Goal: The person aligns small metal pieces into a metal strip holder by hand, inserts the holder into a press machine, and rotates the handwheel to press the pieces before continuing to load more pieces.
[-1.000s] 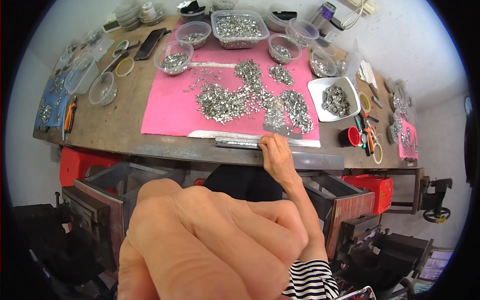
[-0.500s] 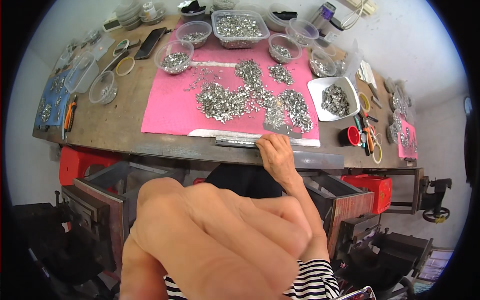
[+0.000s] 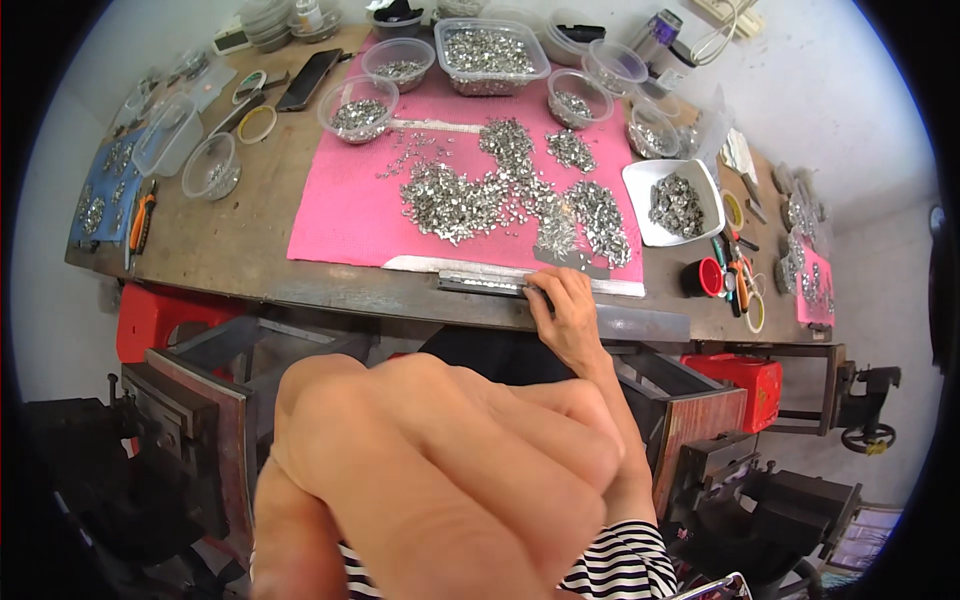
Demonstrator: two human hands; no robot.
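Note:
My left hand (image 3: 440, 460) looms large in the lower middle, very near the camera. Its fingers are curled closed, and whatever they hold, if anything, is hidden. Beyond it, at the table's front edge, my right hand (image 3: 570, 315) pinches the right end of a narrow dark bar (image 3: 470, 285) with a row of small shiny pieces along it. Just behind the bar, a pink mat (image 3: 340, 220) bears heaps of small silvery metal pieces (image 3: 450, 205). A grey patch (image 3: 575, 262) lies under one heap, close to my right hand.
Clear plastic tubs (image 3: 358, 112) and a larger container (image 3: 490, 60) of metal pieces line the back. To the right are a white dish (image 3: 640, 200), a red-rimmed cup (image 3: 708, 278) and pliers (image 3: 740, 285). A phone (image 3: 310, 80) lies left. Red stools (image 3: 150, 325) stand below.
The whole view has shifted slightly. My right hand has turned a little at the bar's end, so its thumb and more of the grip show. My left hand remains closed near the camera.

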